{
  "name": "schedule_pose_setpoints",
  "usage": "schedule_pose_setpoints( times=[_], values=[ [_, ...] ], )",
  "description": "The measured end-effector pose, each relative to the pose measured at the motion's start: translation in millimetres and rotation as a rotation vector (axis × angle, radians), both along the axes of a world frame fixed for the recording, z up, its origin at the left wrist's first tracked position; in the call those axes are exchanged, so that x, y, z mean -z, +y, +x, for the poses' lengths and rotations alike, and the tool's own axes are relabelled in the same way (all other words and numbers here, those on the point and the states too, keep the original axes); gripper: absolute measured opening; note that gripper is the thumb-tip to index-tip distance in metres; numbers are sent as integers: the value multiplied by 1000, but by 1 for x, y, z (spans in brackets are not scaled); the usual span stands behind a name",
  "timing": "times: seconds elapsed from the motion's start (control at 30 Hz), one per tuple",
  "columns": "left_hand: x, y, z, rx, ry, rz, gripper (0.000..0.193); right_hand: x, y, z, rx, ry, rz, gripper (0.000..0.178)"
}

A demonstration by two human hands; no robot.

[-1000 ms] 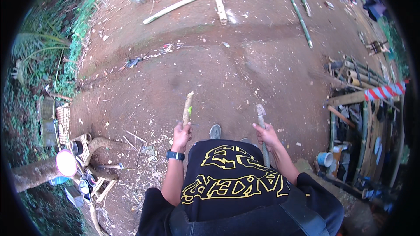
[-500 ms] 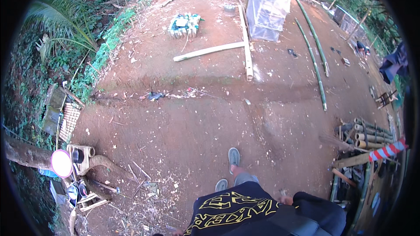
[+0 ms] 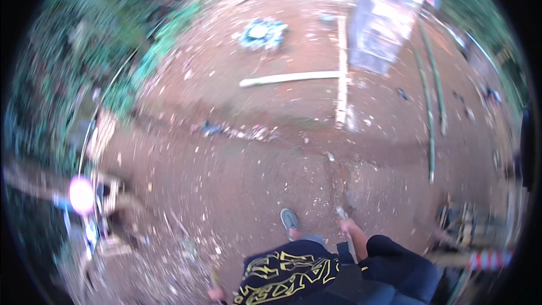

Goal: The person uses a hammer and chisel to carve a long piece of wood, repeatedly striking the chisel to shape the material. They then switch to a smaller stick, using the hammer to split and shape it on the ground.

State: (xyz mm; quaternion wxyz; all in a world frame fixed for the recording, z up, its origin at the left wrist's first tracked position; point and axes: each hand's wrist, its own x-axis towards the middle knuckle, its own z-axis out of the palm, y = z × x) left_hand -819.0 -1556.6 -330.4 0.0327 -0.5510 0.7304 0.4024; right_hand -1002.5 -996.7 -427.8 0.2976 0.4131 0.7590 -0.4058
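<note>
1. Dirt ground (image 3: 254, 158), 2 pale planks (image 3: 341, 68) lying far ahead.
2. Right hand (image 3: 348, 227) closed on a blade tool (image 3: 342, 213), beside the hip.
3. Left hand (image 3: 215, 292) at bottom edge, blurred; grips a thin stick (image 3: 214, 278), I think, but can't tell for sure.

Bare reddish-brown earth ground (image 3: 237, 158) strewn with chips; two pale wooden planks (image 3: 341, 73) lie crossed near a translucent box-like frame (image 3: 384, 28); green foliage (image 3: 73, 62) borders the left.
</note>
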Motion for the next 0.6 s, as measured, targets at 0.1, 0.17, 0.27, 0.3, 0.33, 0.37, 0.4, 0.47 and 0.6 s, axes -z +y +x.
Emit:
schedule_pose_setpoints(
  times=[0.1,0.17,0.27,0.3,0.33,0.37,0.4,0.47,0.6],
  values=[
    [-44,-20,30,77,75,-329,34,-64,-24,-98,159,113,-323,24],
    [-138,-2,-14,3,33,-289,46,-64,-28,-149,158,125,-408,27],
    [-177,16,22,-108,-108,-301,52,-92,-80,-176,10,43,-317,26],
    [-181,29,47,-217,-79,-261,53,-70,-78,-183,-86,62,-262,26],
    [-180,45,78,-322,-53,-225,54,-40,-77,-191,-193,67,-202,26],
    [-156,73,120,-475,-42,-272,52,-22,-81,-190,-297,31,-150,27],
    [-125,111,166,-626,-37,-328,51,-11,-99,-188,-406,-37,-131,27],
    [-71,186,241,-957,-76,-186,46,5,-133,-176,-622,-220,-105,27],
    [-35,344,308,-1604,-433,323,42,49,-213,-158,-1029,-450,-129,28]
  ],
)
